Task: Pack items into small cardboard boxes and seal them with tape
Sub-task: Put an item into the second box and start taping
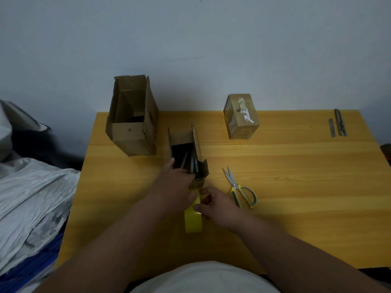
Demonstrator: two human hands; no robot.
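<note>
From the head camera, the left hand (176, 182) lies palm down over the near end of a small open box (187, 153), fingers spread and curled over its near left edge, thumb pointing back toward the tape. It grips nothing fully; it presses on the cardboard. The right hand (215, 205) pinches a roll of yellow tape (193, 220) between thumb and fingertips, a narrow grip closed on the roll's upper edge. A strip of tape runs from the roll up to the near end of the small box, just under the left hand. Both forearms reach forward from the bottom of the view and converge at the box.

The small box stands on the wooden table (296, 187) near its middle, flaps up, with long grey items inside. A larger open box (132, 125) stands behind and to its left. A closed box (241, 116) with tape on top stands well apart to the right. Scissors (240, 188) lie just right of the right hand.
</note>
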